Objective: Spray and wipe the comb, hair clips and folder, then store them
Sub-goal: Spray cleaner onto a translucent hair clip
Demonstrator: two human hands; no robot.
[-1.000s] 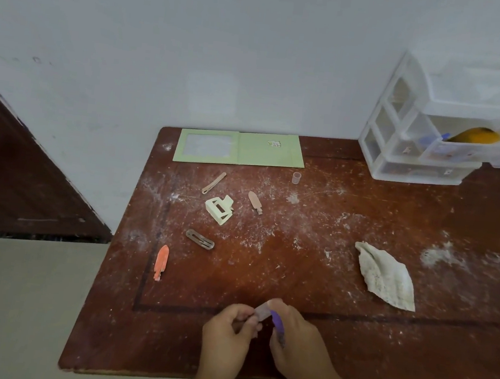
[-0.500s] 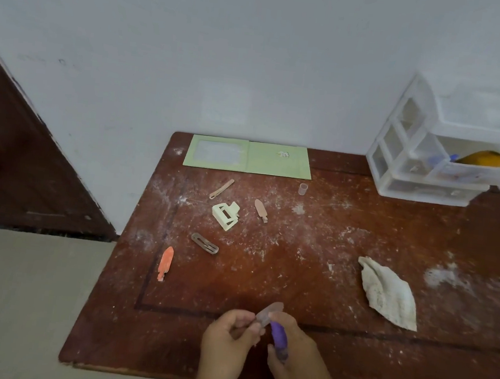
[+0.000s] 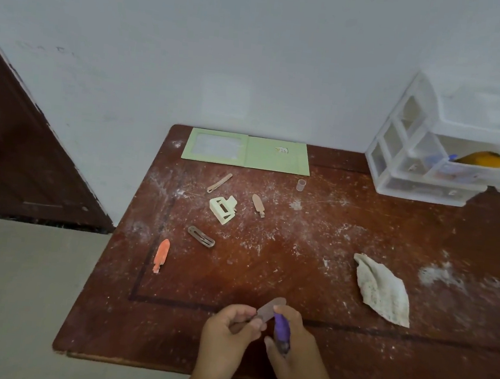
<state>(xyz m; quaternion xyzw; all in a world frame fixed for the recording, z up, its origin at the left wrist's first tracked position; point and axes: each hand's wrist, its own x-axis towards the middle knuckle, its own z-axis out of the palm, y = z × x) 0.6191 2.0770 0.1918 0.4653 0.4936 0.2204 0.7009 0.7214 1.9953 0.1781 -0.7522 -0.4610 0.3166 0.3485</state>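
Two hands meet: left hand (image 3: pixel 229 330) pinches a brown clip (image 3: pixel 270 308); right hand (image 3: pixel 291 345) grips a purple bottle (image 3: pixel 281 331). No writing is legible.

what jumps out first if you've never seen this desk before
Near the front edge, the left hand pinches a brown hair clip while the right hand grips a small purple bottle beside it. Beyond them, the dusty wooden table holds scattered clips, including an orange clip at left, and a crumpled cloth at right.
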